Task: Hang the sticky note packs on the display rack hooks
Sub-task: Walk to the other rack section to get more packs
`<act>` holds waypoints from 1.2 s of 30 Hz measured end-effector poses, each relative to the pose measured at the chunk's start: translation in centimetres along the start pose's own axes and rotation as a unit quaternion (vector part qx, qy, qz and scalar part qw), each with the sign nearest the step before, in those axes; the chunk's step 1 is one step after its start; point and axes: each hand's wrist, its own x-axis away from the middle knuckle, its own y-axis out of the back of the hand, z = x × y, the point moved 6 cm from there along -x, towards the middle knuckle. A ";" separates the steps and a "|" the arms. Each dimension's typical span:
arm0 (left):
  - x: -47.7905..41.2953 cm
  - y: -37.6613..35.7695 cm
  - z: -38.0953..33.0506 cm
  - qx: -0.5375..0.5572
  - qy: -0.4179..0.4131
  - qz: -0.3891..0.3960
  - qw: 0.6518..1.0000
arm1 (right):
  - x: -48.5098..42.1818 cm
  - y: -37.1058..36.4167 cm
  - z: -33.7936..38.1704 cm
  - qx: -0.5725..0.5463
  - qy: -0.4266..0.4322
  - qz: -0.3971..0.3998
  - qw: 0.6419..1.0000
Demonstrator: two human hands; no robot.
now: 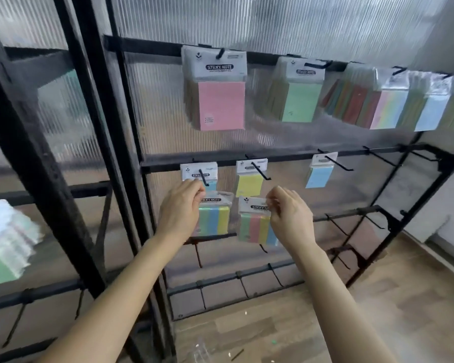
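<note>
Two bare forearms (pixel 121 297) stretched up from the bottom edge toward a black display rack (pixel 286 156). The left grip (pixel 180 208) pinched the header card of a striped pack (pixel 215 218) of green, blue and yellow sticky notes, its fingers curled round the card's upper left. Just above that grip stood the tip of a black hook (pixel 203 176), which already carried a hung pack (pixel 198 171) with a white header. Whether the striped pack's card had caught the hook could not be told. The right grip (pixel 291 216) pinched the upper right corner of a second pack (pixel 256 227), striped green, pink, yellow and blue, which hung tilted just left of that grip and just beside the striped pack, not on any hook. Above and between the two grips a yellow pack (pixel 249 182) hung on the same rail. Up and to the right of the right grip hung a blue pack (pixel 320 176). Well above both grips, the top rail held a pink pack (pixel 222 104), a green pack (pixel 300 102) and a crowded row of mixed packs (pixel 388 106). Far left of the left grip lay a blurred heap of packs (pixel 4 244), and a wooden floor (pixel 404 297) showed below the right grip.
</note>
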 end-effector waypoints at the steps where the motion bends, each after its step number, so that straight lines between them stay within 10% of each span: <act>1: -0.5 -0.3 0.2 -0.007 0.004 -0.001 1.000 | -0.6 -0.4 -0.3 -0.010 0.011 0.000 1.000; 36: -7.3 -4.1 5.5 -0.127 0.242 -0.081 0.958 | -6.2 -6.9 -3.1 -0.093 0.135 0.050 0.985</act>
